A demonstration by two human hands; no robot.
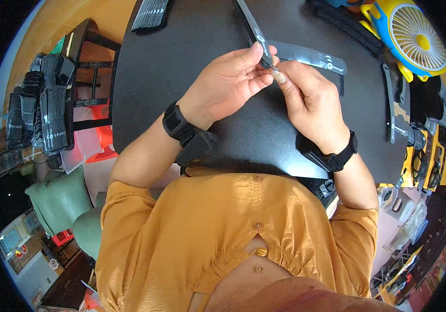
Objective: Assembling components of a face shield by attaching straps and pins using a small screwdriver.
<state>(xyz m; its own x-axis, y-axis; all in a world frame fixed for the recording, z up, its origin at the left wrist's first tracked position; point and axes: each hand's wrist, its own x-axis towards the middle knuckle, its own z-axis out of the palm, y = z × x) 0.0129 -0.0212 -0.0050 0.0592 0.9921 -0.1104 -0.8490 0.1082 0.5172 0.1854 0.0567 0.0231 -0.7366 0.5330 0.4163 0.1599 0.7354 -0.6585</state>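
A long black strap point(250, 23) with white print runs down from the table's far edge to between my two hands. My left hand point(225, 83) is closed on it, with the thumb on top near its lower end and the other fingers partly curled beneath. My right hand point(311, 96) pinches the tip of that end between thumb and forefinger. Something small and shiny shows at the pinch, too small to name. Behind my right hand lies a flat, glossy dark-grey strip point(306, 54) with white print.
The black table point(155, 99) holds a stack of dark strips point(150, 13) at the far left. A yellow and blue fan point(420, 41) stands at the far right, near another black strap point(389, 104). Bundled straps point(54, 117) hang or lie on a stand left of the table.
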